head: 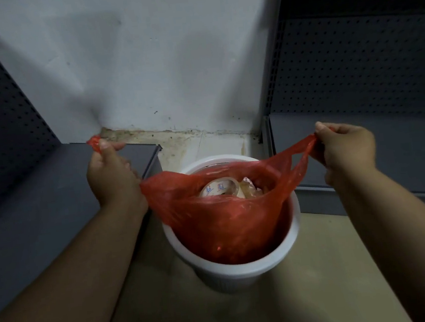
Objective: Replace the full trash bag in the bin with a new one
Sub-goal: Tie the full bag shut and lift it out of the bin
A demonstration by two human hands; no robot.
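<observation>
Left hand [112, 175], right hand [346, 146], each grip clamped on red bag [225, 222] handles over white bin [244, 270]

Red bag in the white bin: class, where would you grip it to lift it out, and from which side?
Grip the red bag by its two handle loops, as the left hand and right hand do, one from each side. The loops stretch outward above the bin, and the body is soft, full and walled in, so probably lift straight up.

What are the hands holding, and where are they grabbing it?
Both hold the red trash bag by its handles: the left hand grips the left handle, and the right hand pinches the right handle, stretched above the white bin.
</observation>
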